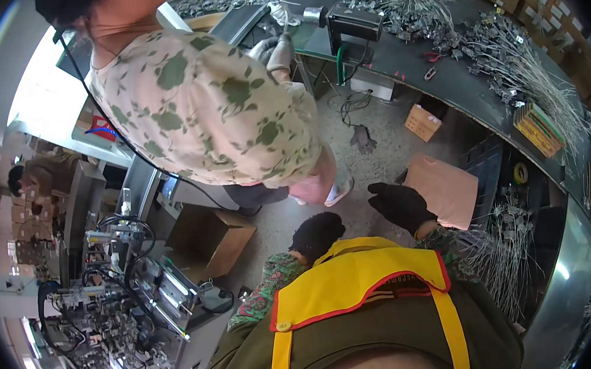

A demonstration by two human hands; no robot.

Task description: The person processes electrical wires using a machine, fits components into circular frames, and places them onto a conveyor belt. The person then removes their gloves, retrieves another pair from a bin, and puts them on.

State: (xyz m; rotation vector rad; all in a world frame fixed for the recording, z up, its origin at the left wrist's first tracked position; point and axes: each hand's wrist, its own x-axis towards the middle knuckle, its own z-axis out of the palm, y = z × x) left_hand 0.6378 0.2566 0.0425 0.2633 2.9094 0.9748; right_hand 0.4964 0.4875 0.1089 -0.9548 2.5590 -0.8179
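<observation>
Both of my hands wear black gloves and are held up in front of my yellow apron. My left hand shows its back, with the fingers bent inward and partly hidden. Nothing shows in it. My right hand is open, its fingers stretched toward the left and nothing in them. It is nearest to a pinkish flat sheet or box lid, just to its right; I cannot tell whether they touch. A gap separates the two hands.
A co-worker in a flowered top stands ahead at a dark workbench carrying piles of wired metal parts. An open cardboard box and machinery are at left. Wired parts lie low at right. A dark glove lies on the floor.
</observation>
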